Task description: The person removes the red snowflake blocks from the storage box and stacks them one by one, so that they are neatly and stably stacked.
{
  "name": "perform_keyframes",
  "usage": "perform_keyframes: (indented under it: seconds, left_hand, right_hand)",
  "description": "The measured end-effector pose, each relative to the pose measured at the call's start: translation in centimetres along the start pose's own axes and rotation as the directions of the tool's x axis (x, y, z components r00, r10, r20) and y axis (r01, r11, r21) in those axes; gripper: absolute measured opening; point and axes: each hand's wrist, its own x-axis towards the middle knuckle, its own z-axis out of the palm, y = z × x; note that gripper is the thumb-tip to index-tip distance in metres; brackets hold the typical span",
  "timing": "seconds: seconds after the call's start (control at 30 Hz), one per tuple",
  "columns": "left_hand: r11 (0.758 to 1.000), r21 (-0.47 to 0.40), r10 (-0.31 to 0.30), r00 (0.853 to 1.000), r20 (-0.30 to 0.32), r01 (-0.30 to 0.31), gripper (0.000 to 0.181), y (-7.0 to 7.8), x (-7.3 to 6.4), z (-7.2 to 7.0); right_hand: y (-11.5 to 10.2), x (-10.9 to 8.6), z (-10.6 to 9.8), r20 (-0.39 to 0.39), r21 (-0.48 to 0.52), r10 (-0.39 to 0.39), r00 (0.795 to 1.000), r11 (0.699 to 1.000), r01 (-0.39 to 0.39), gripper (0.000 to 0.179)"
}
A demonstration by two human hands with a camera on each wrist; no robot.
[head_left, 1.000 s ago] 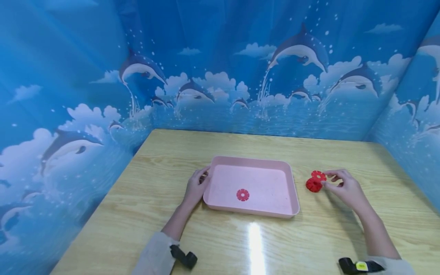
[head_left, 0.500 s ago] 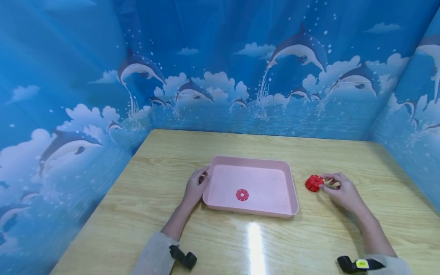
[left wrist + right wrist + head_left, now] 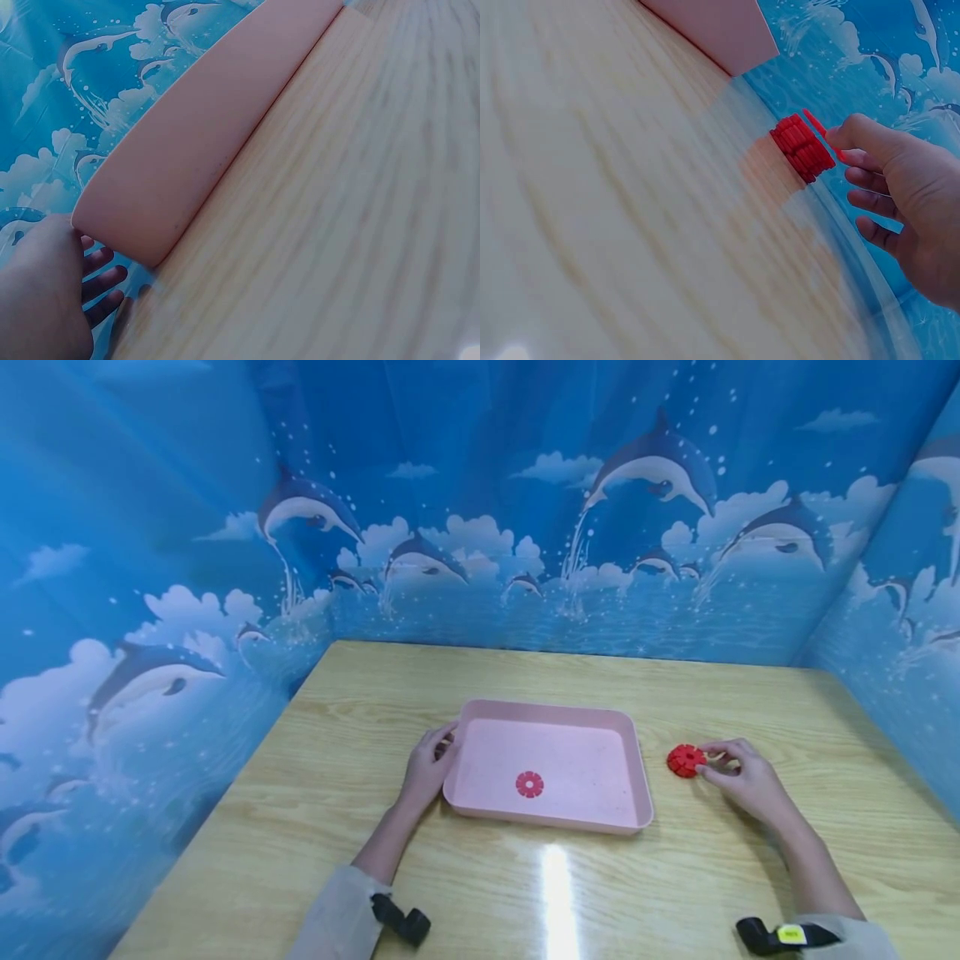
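Beside the pink tray (image 3: 555,714), my left hand (image 3: 429,770) holds the tray's left side. In the left wrist view, the hand (image 3: 45,292) meets the tray rim and several fingers lie outside the end wall; its thumb is hard to see. One red notched plastic disc (image 3: 529,784) lies flat inside the tray. To the right of the tray, a stack of red notched discs (image 3: 799,148) stands on the table. My right hand (image 3: 746,774) pinches a single red disc (image 3: 817,126) between thumb and finger, tilted just above the stack's top.
The wooden table (image 3: 390,693) bears the tray and the stack. A blue dolphin-print curtain (image 3: 480,568) closes off the back and both sides. Bright glare (image 3: 558,902) falls on the table in front.
The right hand has lowered its disc from above and behind the stack onto or just over its top. The left hand and tray stay in place.
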Motion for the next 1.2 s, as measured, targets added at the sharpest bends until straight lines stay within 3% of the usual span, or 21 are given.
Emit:
perform_keyframes:
  seconds: [0.53, 1.2]
  left_hand:
    - [1.000, -0.005, -0.006, 1.000, -0.002, 0.006, 0.033, 0.15, 0.10, 0.01]
    - [1.000, -0.004, -0.011, 1.000, -0.003, 0.011, 0.034, 0.11, -0.02, -0.03]
  right_hand:
    - [0.17, 0.01, 0.23, -0.007, 0.005, -0.014, 1.000, 1.000, 0.014, 0.029]
    - [0.27, 0.02, 0.23, 0.035, -0.020, 0.043, 0.998, 0.999, -0.043, 0.033]
